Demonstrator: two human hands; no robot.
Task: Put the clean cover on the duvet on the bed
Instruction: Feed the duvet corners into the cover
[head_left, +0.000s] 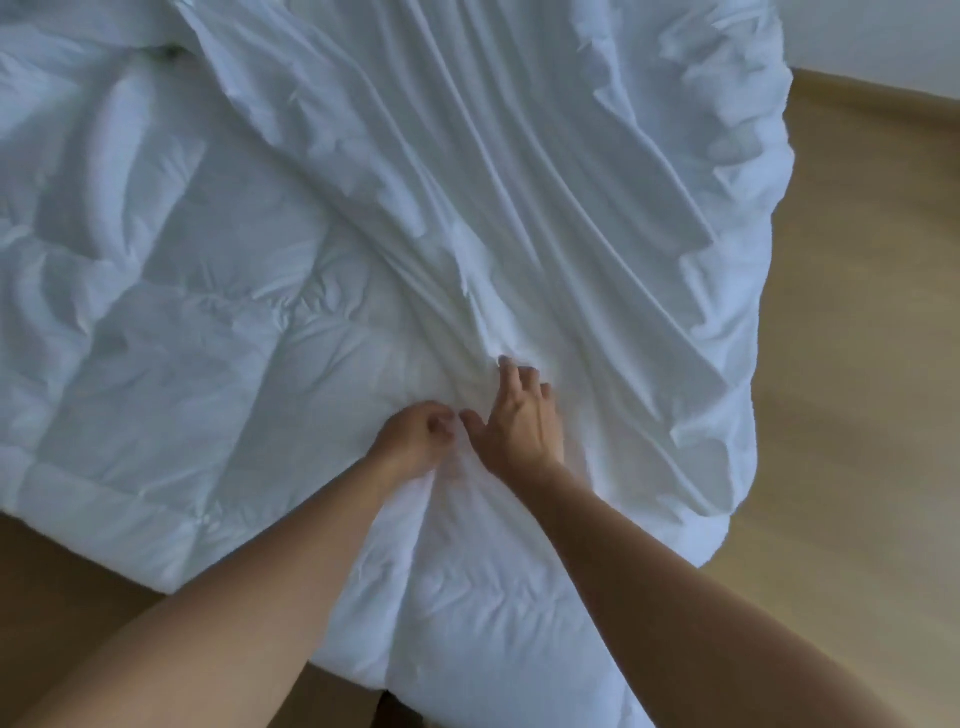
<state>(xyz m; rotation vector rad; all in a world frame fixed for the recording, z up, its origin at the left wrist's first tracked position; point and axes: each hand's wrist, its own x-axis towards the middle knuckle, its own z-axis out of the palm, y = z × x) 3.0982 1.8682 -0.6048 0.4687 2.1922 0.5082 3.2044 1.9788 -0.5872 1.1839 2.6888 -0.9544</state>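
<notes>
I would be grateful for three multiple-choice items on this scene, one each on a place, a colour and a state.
1. Where does the right hand rest?
A on a chair
B on the cover
C on a pillow

2. What colour is the floor?
A tan
B blue
C black

3. How are the left hand's fingers?
A spread flat
B out of view
C curled, pinching the cover

Answers:
1 B, its fingers lie on the cover's folds.
2 A, tan boards show at the right.
3 C, the fingers curl inward and the fabric bunches at them.
</notes>
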